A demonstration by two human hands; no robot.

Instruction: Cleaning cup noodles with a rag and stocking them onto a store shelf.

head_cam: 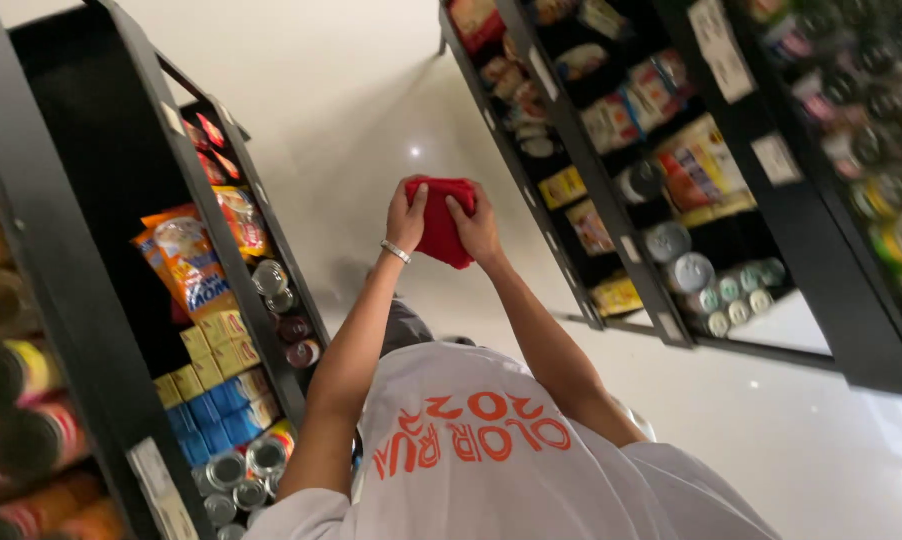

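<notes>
Both my hands are stretched out in front of my chest and hold a folded red cloth [443,228] between them. My left hand [405,216], with a silver bracelet on its wrist, grips the cloth's left edge. My right hand [477,230] grips its right edge, thumb on top. Below the arms I see my white T-shirt [491,470] with orange print.
I stand in a shop aisle with a glossy white floor [371,90]. A black shelf unit [171,200] on the left holds orange snack bags, yellow and blue boxes and cans. Black shelves [591,190] on the right hold packets, jars and cans.
</notes>
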